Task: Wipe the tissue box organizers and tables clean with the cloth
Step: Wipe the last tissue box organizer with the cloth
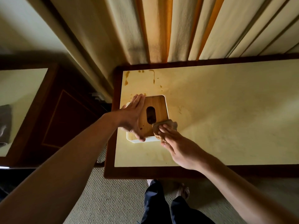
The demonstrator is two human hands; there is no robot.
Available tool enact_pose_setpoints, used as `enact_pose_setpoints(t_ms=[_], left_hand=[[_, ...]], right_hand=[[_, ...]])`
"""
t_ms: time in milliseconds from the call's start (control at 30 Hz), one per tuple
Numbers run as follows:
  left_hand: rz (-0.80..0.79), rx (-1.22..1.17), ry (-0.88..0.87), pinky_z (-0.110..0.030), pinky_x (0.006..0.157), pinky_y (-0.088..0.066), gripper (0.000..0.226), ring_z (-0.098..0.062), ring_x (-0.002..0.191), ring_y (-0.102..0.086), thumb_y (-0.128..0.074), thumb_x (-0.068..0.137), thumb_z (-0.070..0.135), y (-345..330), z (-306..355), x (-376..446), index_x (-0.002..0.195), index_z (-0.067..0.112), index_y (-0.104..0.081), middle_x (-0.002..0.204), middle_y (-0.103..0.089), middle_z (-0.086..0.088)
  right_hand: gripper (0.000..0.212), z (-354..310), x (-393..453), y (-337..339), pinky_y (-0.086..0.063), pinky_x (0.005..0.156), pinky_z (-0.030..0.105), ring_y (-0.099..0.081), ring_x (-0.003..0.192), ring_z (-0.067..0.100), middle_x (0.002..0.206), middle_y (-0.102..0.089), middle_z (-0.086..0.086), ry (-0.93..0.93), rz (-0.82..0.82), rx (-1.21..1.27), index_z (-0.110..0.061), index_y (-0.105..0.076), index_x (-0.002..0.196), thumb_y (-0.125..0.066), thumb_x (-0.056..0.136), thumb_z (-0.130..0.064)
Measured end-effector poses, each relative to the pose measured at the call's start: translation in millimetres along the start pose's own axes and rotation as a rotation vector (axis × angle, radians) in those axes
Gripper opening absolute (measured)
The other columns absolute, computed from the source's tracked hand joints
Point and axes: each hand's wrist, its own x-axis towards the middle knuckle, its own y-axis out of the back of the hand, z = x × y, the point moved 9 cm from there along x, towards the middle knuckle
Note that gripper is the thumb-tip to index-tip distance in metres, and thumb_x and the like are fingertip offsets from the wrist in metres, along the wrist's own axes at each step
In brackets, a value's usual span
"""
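My left hand (135,116), fingers straight, steadies tissue box organizer (156,113) near counter's (226,110) left edge; right hand (176,143) presses cloth (163,128) flat on lid w/ straight fingers.

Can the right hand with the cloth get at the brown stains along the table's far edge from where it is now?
Probably yes. The right hand presses the tan cloth on the wooden-lidded white tissue box; the brown stains lie beyond it on bare cream tabletop, with nothing in between.

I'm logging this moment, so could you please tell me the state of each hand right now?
Left hand: open, fingers straight, steadying the tissue box organizer.
Right hand: open, fingers straight, pressing the cloth onto it.
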Motion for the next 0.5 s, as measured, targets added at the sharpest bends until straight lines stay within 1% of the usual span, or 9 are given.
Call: enact_pose_setpoints(t_ms=[33,100,167,233,267,333,400,433,500], left_hand=[[0.003,0.002,-0.001,-0.058,0.122,-0.004,0.166,-0.012,0.139,0.038,-0.086,0.051,0.069,-0.1,-0.1,0.0,0.143,0.020,0.044,0.153,0.045,0.009],[0.008,0.010,-0.007,-0.058,0.122,-0.004,0.165,-0.011,0.137,0.039,-0.085,0.051,0.069,0.0,0.2,0.1,0.143,0.021,0.044,0.152,0.045,0.010],[0.011,0.010,-0.015,-0.058,0.122,-0.003,0.164,-0.011,0.137,0.040,-0.085,0.052,0.069,-0.2,0.5,0.1,0.142,0.022,0.044,0.152,0.045,0.010],[0.023,0.010,-0.022,-0.058,0.122,-0.003,0.164,-0.012,0.139,0.039,-0.085,0.053,0.069,-0.3,0.6,-0.6,0.142,0.023,0.044,0.153,0.045,0.011],[0.029,0.013,-0.024,-0.058,0.122,-0.003,0.164,-0.012,0.140,0.038,-0.085,0.053,0.069,-0.2,0.4,-0.5,0.142,0.024,0.044,0.153,0.044,0.011],[0.033,0.016,-0.028,-0.057,0.122,-0.003,0.163,-0.010,0.139,0.037,-0.085,0.053,0.069,0.1,0.7,-0.7,0.143,0.023,0.043,0.154,0.043,0.012],[0.037,0.024,-0.030,-0.057,0.122,-0.005,0.163,-0.011,0.140,0.037,-0.085,0.053,0.069,0.5,1.4,-1.4,0.144,0.023,0.042,0.154,0.042,0.012],[0.039,0.030,-0.031,-0.058,0.122,-0.005,0.162,-0.012,0.141,0.036,-0.085,0.054,0.070,0.8,1.5,-1.8,0.144,0.022,0.041,0.154,0.042,0.012],[0.042,0.037,-0.032,-0.058,0.122,-0.004,0.162,-0.013,0.141,0.037,-0.084,0.054,0.070,1.4,1.7,-2.0,0.145,0.022,0.041,0.154,0.042,0.011]], right_hand=[[0.052,-0.3,-0.2,0.3,0.003,0.111,0.006,0.007,0.144,-0.004,0.162,-0.006,-0.007,-0.003,0.000,-0.012,-0.014,-0.018,0.154,-0.034,0.106,-0.025],[0.052,0.4,1.8,0.4,0.007,0.108,0.004,0.008,0.143,-0.005,0.163,-0.007,-0.006,-0.002,0.005,-0.041,-0.013,-0.019,0.154,-0.034,0.106,-0.025],[0.052,1.0,4.9,-0.1,0.009,0.109,0.005,0.009,0.143,-0.005,0.162,-0.006,-0.006,0.016,0.015,-0.064,-0.012,-0.018,0.154,-0.033,0.106,-0.025],[0.052,3.7,10.2,-0.1,0.008,0.110,0.004,0.011,0.144,-0.004,0.161,0.000,-0.008,0.018,0.021,-0.055,-0.013,-0.015,0.154,-0.032,0.106,-0.023],[0.052,5.7,14.6,1.3,0.006,0.112,0.006,0.012,0.145,-0.002,0.162,0.001,-0.007,0.013,0.025,-0.047,-0.013,-0.013,0.155,-0.032,0.106,-0.021],[0.052,8.7,27.0,5.5,0.002,0.118,0.016,0.016,0.145,0.002,0.162,0.006,-0.004,0.001,0.019,-0.048,-0.012,-0.011,0.154,-0.031,0.107,-0.016],[0.051,11.3,42.2,11.7,0.003,0.120,0.024,0.021,0.141,0.004,0.159,0.012,-0.004,-0.009,0.008,-0.061,-0.011,-0.008,0.154,-0.030,0.107,-0.014],[0.051,11.9,50.1,16.6,0.006,0.119,0.024,0.022,0.140,0.003,0.157,0.015,-0.007,-0.012,0.011,-0.065,-0.011,-0.008,0.153,-0.029,0.107,-0.015],[0.050,14.0,66.1,26.1,0.012,0.115,0.021,0.022,0.137,0.002,0.152,0.018,-0.009,-0.007,0.036,-0.103,-0.011,-0.007,0.154,-0.028,0.108,-0.015]])
